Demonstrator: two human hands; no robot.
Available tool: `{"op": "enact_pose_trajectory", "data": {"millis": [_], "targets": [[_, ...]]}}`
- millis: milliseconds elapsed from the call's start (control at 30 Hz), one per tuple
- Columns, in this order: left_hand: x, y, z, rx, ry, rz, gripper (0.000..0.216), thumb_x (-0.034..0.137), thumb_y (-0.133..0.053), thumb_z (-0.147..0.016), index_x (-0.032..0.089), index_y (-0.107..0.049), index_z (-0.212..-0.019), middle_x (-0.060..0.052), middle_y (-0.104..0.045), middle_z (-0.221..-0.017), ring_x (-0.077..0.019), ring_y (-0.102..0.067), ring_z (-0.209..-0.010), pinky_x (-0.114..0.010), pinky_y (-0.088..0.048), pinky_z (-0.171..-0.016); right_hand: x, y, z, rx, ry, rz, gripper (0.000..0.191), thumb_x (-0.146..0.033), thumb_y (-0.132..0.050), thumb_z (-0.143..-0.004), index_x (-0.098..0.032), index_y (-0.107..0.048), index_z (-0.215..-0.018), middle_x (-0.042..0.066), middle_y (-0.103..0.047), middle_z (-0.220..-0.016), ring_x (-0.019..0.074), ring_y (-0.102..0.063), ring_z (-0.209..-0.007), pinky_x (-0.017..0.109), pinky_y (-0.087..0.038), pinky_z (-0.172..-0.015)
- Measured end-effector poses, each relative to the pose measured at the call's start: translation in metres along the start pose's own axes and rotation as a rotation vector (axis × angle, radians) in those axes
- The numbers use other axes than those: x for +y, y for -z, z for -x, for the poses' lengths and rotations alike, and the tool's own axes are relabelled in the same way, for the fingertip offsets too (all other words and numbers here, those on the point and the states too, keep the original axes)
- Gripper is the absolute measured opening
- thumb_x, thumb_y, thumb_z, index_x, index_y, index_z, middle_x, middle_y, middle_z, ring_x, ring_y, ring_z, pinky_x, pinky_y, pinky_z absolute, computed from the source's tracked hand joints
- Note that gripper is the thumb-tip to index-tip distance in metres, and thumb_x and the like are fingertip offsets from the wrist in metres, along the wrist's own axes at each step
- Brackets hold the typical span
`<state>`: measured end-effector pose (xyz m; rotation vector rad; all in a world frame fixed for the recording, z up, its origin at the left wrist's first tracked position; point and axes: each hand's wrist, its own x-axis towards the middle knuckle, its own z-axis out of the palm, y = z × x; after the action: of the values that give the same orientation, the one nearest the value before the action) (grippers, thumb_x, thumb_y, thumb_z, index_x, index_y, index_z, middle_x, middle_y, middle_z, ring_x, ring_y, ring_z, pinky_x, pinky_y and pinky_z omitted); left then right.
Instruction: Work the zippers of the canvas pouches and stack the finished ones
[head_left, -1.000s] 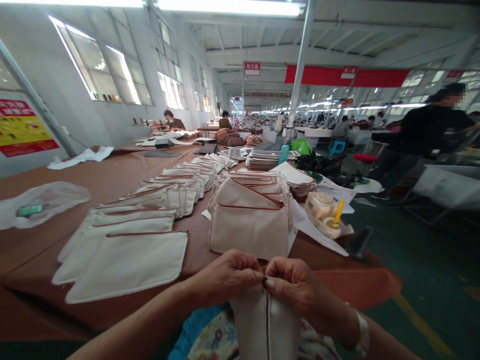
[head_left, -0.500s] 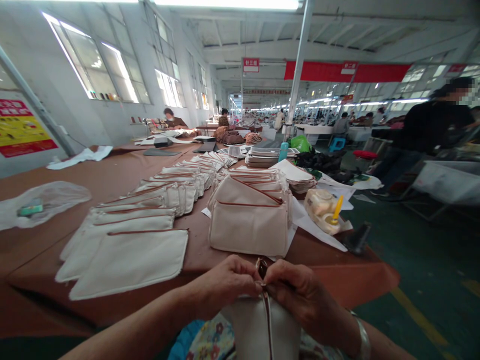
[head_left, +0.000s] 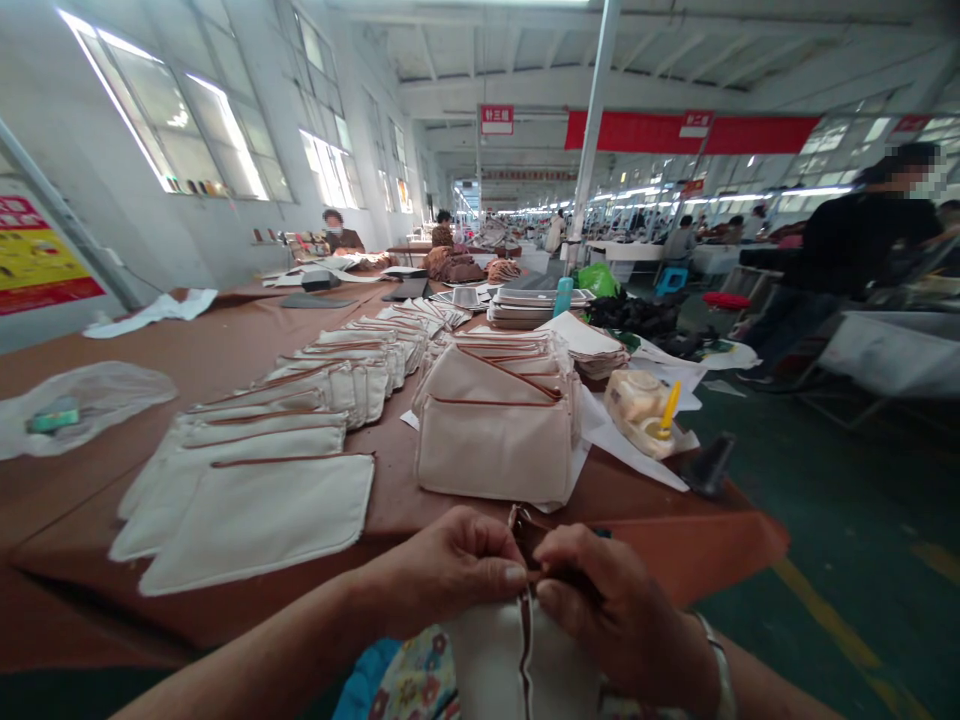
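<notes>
In my lap stands a cream pouch (head_left: pixel 484 665) with a brown zipper (head_left: pixel 526 640) running down its middle, its upper end between my hands. My left hand (head_left: pixel 454 565) pinches the pouch at the zipper's top end, thumb and forefinger pressed together. Close against it, my right hand (head_left: pixel 615 595) is closed with thumb and forefinger on the same end. A brown strip (head_left: pixel 525 528) sticks up behind the fingertips. Just past the right knuckles shows a small dark bit that I cannot make out. Beyond my hands lies a stack of cream pouches (head_left: pixel 491 450) with brown zippers.
More cream pouches (head_left: pixel 277 510) overlap in a long row on the brown-covered table (head_left: pixel 247 350). To the right are a plastic-wrapped bundle (head_left: pixel 634 405) with a yellow tube (head_left: pixel 670 405) and a black object (head_left: pixel 711 465) near the table edge. A person (head_left: pixel 847 245) stands at far right.
The fingers of both hands have shifted slightly at the zipper end, and a gap between the fingertips now shows brown material. The view has tilted a little; the pouches on the table lie unchanged.
</notes>
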<state>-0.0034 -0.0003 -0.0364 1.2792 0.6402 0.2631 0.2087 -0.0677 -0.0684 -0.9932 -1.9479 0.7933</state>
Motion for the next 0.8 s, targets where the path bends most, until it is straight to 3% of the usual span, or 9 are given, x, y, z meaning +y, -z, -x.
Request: {"op": "enact_pose_trajectory", "data": {"millis": [100,200,333,467,567,733,800], "targets": [[0.005,0.001,0.003,-0.056,-0.025,-0.092,0.044,0.053,-0.070,-0.079,0.011,-0.059,-0.082,0.003,-0.047,-0.067,-0.0079,-0.032,-0.057,-0.022,-0.020,-0.050,-0.010,0.012,-0.007,-0.023,-0.209,-0.253,0.033,-0.042,-0.037,-0.100,-0.017,-0.059,-0.100,0.004,-0.059,-0.083,0.0161,-0.051,-0.072,0.026,-0.040,-0.065],[0.011,0.000,0.004,-0.079,-0.076,-0.196,0.040,0.051,-0.065,-0.085,0.012,-0.056,-0.082,0.003,-0.042,-0.068,-0.0083,-0.030,-0.058,-0.022,-0.020,-0.050,-0.016,0.022,-0.019,-0.151,-0.231,-0.328,0.045,-0.046,-0.035,-0.101,-0.015,-0.057,-0.078,0.002,-0.053,-0.078,0.0139,-0.045,-0.070,0.025,-0.038,-0.065],[0.018,-0.006,0.007,-0.081,-0.121,-0.252,0.039,0.049,-0.063,-0.086,0.013,-0.052,-0.077,0.004,-0.039,-0.067,-0.0083,-0.029,-0.059,-0.021,-0.021,-0.050,-0.016,0.023,-0.024,-0.306,-0.238,-0.391,0.042,-0.050,-0.049,-0.095,-0.016,-0.051,-0.072,-0.003,-0.039,-0.068,0.0094,-0.029,-0.059,0.022,-0.024,-0.050],[0.011,-0.011,0.009,-0.074,-0.133,-0.165,0.040,0.051,-0.063,-0.085,0.014,-0.050,-0.076,0.003,-0.040,-0.066,-0.0084,-0.029,-0.057,-0.021,-0.022,-0.050,-0.009,0.009,-0.016,-0.219,-0.155,-0.524,0.042,-0.050,-0.056,-0.091,-0.015,-0.048,-0.068,-0.003,-0.038,-0.065,0.0094,-0.032,-0.059,0.023,-0.025,-0.052],[0.004,-0.009,0.007,-0.047,-0.176,-0.130,0.041,0.051,-0.064,-0.085,0.014,-0.050,-0.077,0.003,-0.043,-0.066,-0.0081,-0.031,-0.056,-0.021,-0.023,-0.049,-0.003,0.004,-0.011,-0.158,-0.198,-0.584,0.040,-0.050,-0.059,-0.089,-0.014,-0.054,-0.072,-0.002,-0.043,-0.067,0.0098,-0.034,-0.060,0.023,-0.026,-0.053],[0.011,-0.006,0.004,-0.041,-0.226,-0.309,0.039,0.051,-0.061,-0.087,0.014,-0.050,-0.078,0.002,-0.044,-0.070,-0.0098,-0.033,-0.062,-0.021,-0.025,-0.053,-0.006,0.017,-0.018,-0.187,-0.252,-0.529,0.053,-0.059,-0.037,-0.096,-0.014,-0.056,-0.074,0.001,-0.048,-0.072,0.0121,-0.039,-0.064,0.023,-0.031,-0.056],[0.017,-0.009,0.003,-0.037,-0.243,-0.357,0.041,0.053,-0.061,-0.086,0.015,-0.049,-0.075,0.002,-0.044,-0.072,-0.0109,-0.035,-0.064,-0.022,-0.027,-0.055,-0.008,0.020,-0.023,-0.244,-0.230,-0.480,0.051,-0.060,-0.043,-0.093,-0.016,-0.050,-0.069,-0.001,-0.042,-0.068,0.0106,-0.033,-0.061,0.022,-0.027,-0.052]]}}
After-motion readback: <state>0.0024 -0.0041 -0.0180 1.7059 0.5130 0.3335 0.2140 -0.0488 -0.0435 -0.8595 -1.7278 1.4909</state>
